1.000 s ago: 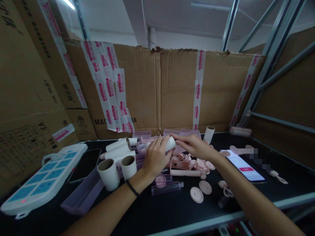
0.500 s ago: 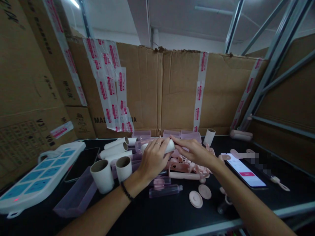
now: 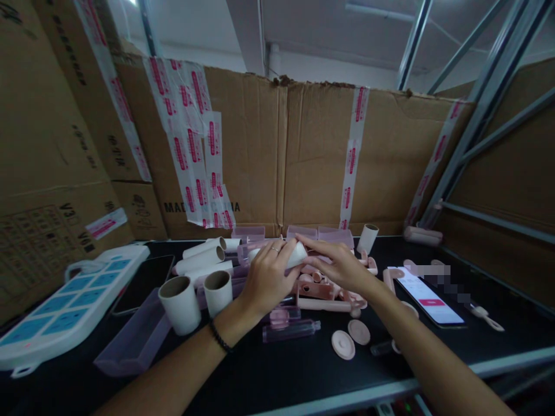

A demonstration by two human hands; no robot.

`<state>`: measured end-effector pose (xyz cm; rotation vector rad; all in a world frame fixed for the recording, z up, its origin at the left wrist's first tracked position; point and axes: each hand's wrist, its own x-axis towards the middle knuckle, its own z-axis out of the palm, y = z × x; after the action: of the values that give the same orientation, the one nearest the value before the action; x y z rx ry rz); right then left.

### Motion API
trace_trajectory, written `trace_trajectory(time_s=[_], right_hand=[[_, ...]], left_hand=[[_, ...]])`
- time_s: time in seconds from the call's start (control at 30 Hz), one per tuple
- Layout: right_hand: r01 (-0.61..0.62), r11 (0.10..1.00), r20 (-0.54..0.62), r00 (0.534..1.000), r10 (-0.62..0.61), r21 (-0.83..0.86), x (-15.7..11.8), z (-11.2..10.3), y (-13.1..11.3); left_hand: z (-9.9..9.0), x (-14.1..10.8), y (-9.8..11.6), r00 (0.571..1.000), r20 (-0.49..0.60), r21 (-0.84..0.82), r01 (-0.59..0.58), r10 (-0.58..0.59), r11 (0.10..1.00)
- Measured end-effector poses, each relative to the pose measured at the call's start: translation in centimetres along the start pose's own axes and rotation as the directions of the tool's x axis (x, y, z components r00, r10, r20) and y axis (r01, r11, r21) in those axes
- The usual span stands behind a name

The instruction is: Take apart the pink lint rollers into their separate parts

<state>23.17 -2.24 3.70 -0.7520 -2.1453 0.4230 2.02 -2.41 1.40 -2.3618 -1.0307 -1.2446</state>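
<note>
Both hands on the white roll, barely moved since a second ago.
My left hand (image 3: 265,277) is clamped on the white roll (image 3: 291,255); right hand (image 3: 342,267) fingertips pinch its right end, over the pink parts (image 3: 323,289).

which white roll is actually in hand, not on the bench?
The roll held between the left hand and right hand. The others stand or lie on the bench, untouched.

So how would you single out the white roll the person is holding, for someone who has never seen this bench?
Start at the black table before the cardboard wall, then find the pile of pink parts at its middle. Just above it, both hands meet on one white roll, the left hand gripping it and the right hand at its end; other rolls lie untouched.
</note>
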Motion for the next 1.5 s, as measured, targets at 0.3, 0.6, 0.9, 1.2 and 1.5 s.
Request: trace_trajectory(time_s=[0.3,0.6,0.9,1.2,1.5], right_hand=[[-0.071,0.965,-0.085,0.992,0.095,0.254,-0.2,-0.1,0.0],[-0.089,0.913,-0.312,0.923,0.227,0.399,0.2,-0.1,-0.9],[-0.413,0.877,-0.184,0.868,0.461,0.246,-1.2,-5.0,2.9],[-0.440,0.872,0.242,0.841,0.484,-0.212,-2.7,-6.7,3.9],[-0.362,0.872,0.182,0.882,0.435,-0.330,-2.6,-6.2,4.5]], left_hand=[[-0.9,-0.1,0.2,0.999,-0.032,-0.101,0.002,-0.005,0.995],[-1.9,0.8,1.6,0.940,-0.011,-0.499,0.291,-0.342,0.816],[-2.5,1.8,2.0,0.665,0.385,-0.919,0.342,-0.639,-0.198],[-2.4,1.2,2.5,0.861,0.116,-0.825,0.361,-0.496,0.435],[-2.3,0.8,1.7,0.905,-0.122,-0.379,0.336,-0.407,0.862]])
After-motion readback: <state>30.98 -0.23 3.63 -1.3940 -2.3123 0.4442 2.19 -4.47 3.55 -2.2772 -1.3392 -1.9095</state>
